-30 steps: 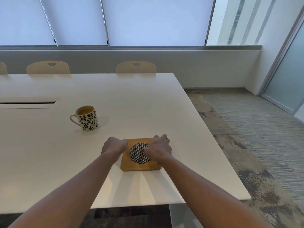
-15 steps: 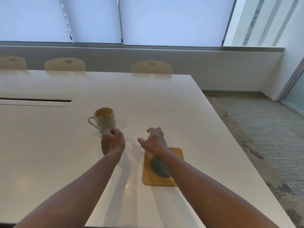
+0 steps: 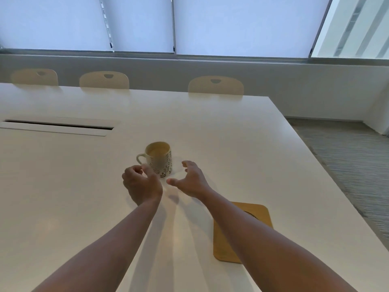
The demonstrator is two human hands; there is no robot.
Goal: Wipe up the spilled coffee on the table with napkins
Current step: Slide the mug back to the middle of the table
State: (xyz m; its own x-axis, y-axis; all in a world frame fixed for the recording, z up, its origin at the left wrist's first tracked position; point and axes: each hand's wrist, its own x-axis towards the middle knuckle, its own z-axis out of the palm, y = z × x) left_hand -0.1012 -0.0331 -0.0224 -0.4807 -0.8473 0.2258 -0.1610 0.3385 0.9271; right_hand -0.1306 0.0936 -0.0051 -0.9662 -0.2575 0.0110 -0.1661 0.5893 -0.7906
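Across most of the view stretches a large white rectangular meeting table (image 3: 210,127), its right edge dropping to grey striped carpet (image 3: 353,165); three cream moulded chair backs (image 3: 215,85) line its far side beneath pale drawn window blinds (image 3: 242,24); a long narrow cable slot (image 3: 59,124) is cut into the tabletop at far left; nearer the viewer, a square tan wooden trivet with rounded corners (image 3: 261,213) lies on the table, partly hidden under the right forearm; well beyond it stands a white ceramic mug with a dark leaf pattern (image 3: 161,163), upright, handle to the left, holding pale milky coffee; the left hand (image 3: 140,183) hovers just in front of the handle, fingers curled loosely and holding nothing; the right hand (image 3: 192,179) reaches in from the other side, fingers spread and unclenched, apart from the mug; no spilled coffee and no napkins are visible anywhere, so the wiping appears not yet begun.

Likely risks: both hands closing on a mug this full could slop coffee over the rim; a clumsy catch of the handle could tip it; liquid running toward the cable slot would be hard to wipe; with no napkins in sight, a spill would spread before it is blotted.
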